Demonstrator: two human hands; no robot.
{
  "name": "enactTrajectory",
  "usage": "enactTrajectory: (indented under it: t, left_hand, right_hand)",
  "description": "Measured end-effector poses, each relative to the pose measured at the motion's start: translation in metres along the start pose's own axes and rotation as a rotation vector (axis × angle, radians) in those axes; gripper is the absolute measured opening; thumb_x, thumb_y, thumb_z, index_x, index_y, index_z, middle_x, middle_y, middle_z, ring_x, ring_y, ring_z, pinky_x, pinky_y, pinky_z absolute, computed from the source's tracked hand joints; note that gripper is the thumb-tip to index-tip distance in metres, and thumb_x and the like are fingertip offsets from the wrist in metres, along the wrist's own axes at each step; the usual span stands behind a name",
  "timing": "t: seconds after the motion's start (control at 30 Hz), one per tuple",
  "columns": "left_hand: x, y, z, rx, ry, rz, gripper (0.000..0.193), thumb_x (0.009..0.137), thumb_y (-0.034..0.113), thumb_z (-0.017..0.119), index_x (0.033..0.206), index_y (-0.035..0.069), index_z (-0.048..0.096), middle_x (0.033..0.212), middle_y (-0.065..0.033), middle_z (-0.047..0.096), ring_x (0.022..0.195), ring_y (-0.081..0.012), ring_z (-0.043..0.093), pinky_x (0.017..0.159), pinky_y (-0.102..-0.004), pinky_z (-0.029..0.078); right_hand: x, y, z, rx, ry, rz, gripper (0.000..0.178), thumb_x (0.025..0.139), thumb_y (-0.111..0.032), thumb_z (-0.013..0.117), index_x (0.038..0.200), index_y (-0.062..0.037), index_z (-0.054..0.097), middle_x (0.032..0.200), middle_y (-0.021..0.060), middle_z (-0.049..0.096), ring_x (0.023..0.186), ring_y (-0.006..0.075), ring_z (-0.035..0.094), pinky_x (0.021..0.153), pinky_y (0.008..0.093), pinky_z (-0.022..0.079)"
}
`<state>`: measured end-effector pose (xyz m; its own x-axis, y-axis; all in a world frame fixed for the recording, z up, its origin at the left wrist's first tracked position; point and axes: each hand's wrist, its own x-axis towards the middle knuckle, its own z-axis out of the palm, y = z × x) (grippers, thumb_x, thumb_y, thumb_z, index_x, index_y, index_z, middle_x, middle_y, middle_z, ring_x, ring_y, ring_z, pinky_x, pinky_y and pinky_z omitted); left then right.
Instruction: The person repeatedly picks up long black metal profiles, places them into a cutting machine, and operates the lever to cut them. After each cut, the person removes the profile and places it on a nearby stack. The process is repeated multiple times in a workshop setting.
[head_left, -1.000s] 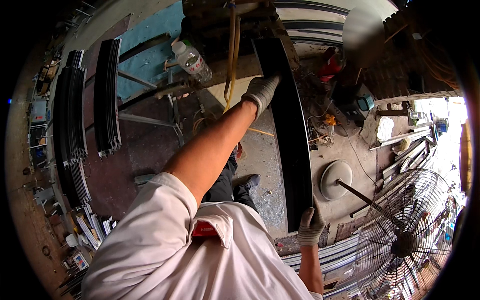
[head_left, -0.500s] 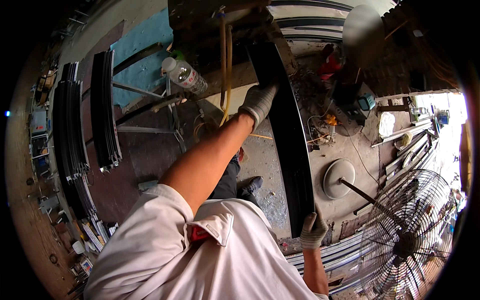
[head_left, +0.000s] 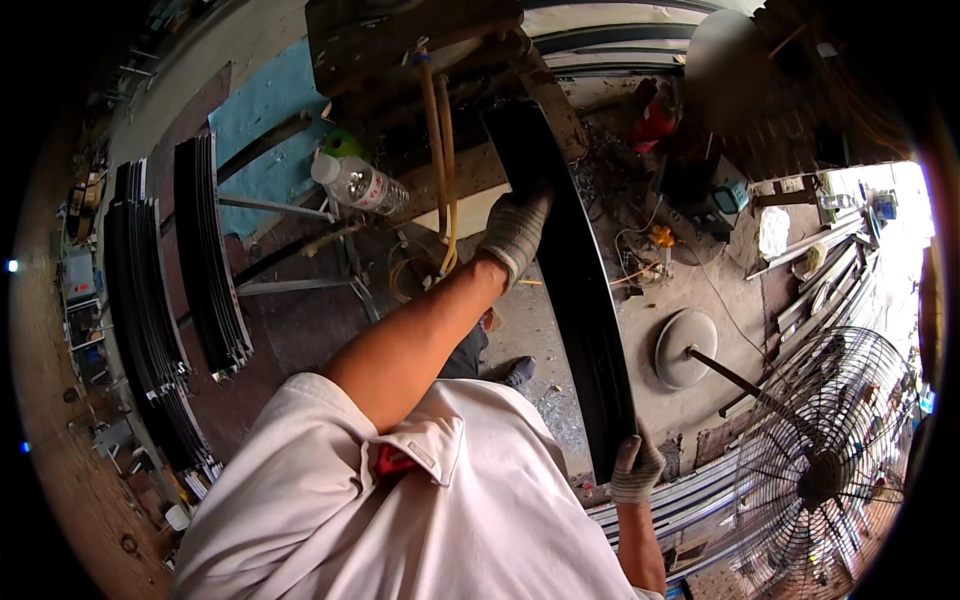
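Note:
A long black profile strip [head_left: 580, 310] with a pale right edge slants across the middle, from a dark machine at the top down to my right side. My left hand [head_left: 516, 232], in a light striped knit glove, is closed on its left edge toward the far half; the fingertips are lost in shadow against the black surface. At the near end my right hand [head_left: 638, 470], gloved alike, grips the strip's right edge with the thumb on the upper face. The far end of the strip lies at the dark machine [head_left: 415, 70].
Stacks of black profiles [head_left: 208, 260] rest on a metal rack at left. A clear plastic bottle [head_left: 365, 186] stands by yellowish hoses [head_left: 440, 150]. To the right are a caged fan [head_left: 822, 470] and a round base [head_left: 687, 350]. A cable and metal bars lie beyond.
The strip's far end sits slightly lower and further left in view, and its near end slightly lower and right. Both hands keep their grip; the surroundings shift a little as my head moves.

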<state>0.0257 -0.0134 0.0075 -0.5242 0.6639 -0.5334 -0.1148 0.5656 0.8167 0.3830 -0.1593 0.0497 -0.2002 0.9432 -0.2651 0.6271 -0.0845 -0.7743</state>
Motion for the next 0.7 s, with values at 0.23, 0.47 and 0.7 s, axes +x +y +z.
enactTrajectory:
  t: [0.23,0.47,0.7]
  left_hand:
    - [0.014,-0.017,0.007,-0.029,0.022,-0.016,0.077,0.084,0.063,0.055,0.118,-0.006,0.058,0.103,-0.0133,0.064,0.092,-0.0215,0.058,0.083,-0.0324,0.045]
    - [0.013,-0.019,0.003,-0.076,-0.053,0.012,0.076,0.086,0.061,0.054,0.119,-0.007,0.056,0.11,-0.019,0.063,0.103,-0.0283,0.059,0.091,-0.0359,0.044]
    - [0.023,-0.03,0.007,-0.077,-0.007,0.004,0.078,0.085,0.063,0.054,0.119,-0.007,0.057,0.113,-0.0198,0.063,0.107,-0.0305,0.059,0.091,-0.0362,0.045]
  right_hand:
    - [0.0,0.005,0.001,-0.014,0.017,-0.02,0.038,0.096,-0.026,0.051,0.118,0.0029,0.061,0.096,0.0152,0.07,0.088,0.0149,0.063,0.08,0.0293,0.049]
    - [0.003,-0.007,0.0,0.002,0.018,-0.021,0.034,0.095,-0.02,0.049,0.117,0.0035,0.061,0.089,0.0126,0.069,0.08,0.0116,0.06,0.075,0.0272,0.049]
    - [0.002,0.001,0.002,-0.001,0.017,-0.032,0.033,0.096,-0.021,0.049,0.117,0.0017,0.061,0.087,0.0117,0.069,0.079,0.0106,0.059,0.073,0.0279,0.049]
